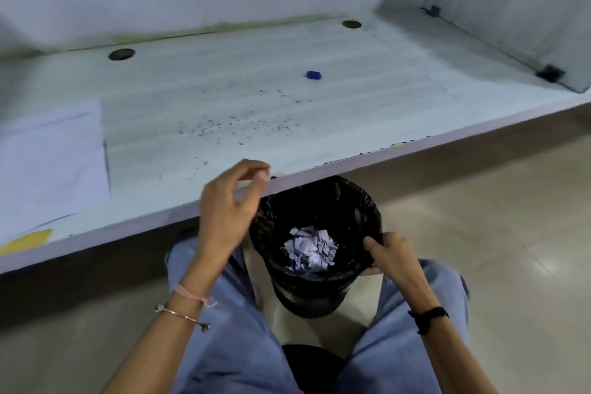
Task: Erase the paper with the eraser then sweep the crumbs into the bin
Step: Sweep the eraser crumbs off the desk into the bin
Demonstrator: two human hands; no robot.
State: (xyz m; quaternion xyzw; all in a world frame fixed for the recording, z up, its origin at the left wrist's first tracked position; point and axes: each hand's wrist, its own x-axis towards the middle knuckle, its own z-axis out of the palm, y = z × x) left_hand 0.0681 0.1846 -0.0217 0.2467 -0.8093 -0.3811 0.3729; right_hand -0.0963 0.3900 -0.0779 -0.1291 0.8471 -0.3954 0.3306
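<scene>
Your right hand (391, 254) grips the rim of the bin (307, 285), lower centre, under the desk (367, 99) edge. The crumbs (236, 126) band left-to-right at mid-frame, above your nearer left hand (224, 211), whose loosely curled fingers hold nothing visible.

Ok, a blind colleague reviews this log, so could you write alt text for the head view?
A seated person's right hand grips the rim of a black-lined bin under the desk edge; the blurred left hand is at that edge above it. Dark crumbs dot the desk, with a blue eraser behind them and paper at left.
</scene>
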